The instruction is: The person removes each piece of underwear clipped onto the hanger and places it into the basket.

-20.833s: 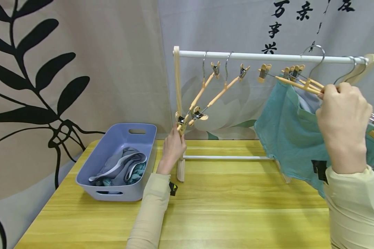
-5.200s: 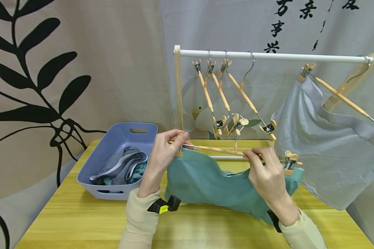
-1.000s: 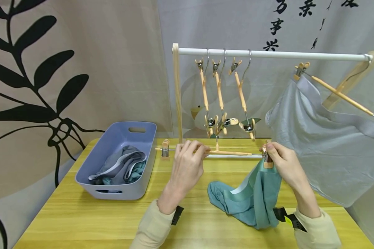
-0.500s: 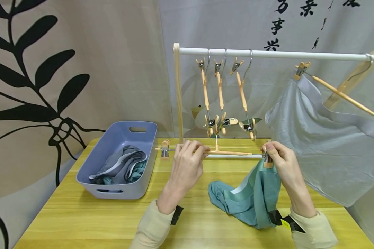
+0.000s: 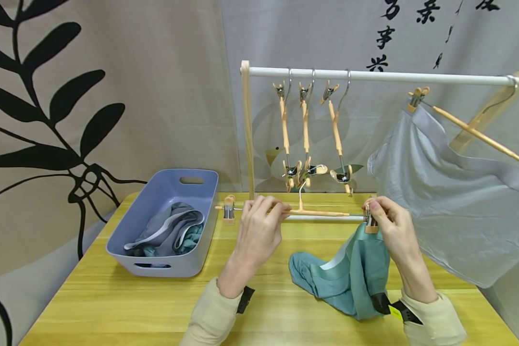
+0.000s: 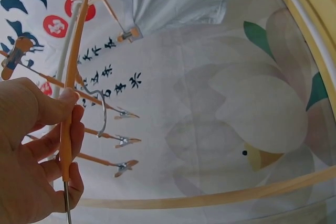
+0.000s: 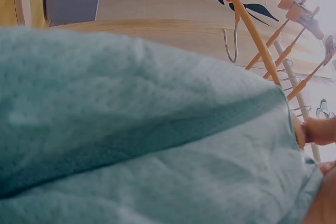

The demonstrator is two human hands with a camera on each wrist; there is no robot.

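Head view, centre: my left hand [image 5: 261, 230] grips the clip hanger [image 5: 324, 213], probably for steadiness; my right hand [image 5: 394, 228] pinches the teal garment [image 5: 365, 274]'s clip [image 5: 371, 229].

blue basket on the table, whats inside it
Inside the basket lies crumpled grey cloth with a pale edging; teal cloth peeks out at its right. Whatever lies beneath the pile is covered, so the number of pieces can't be told.
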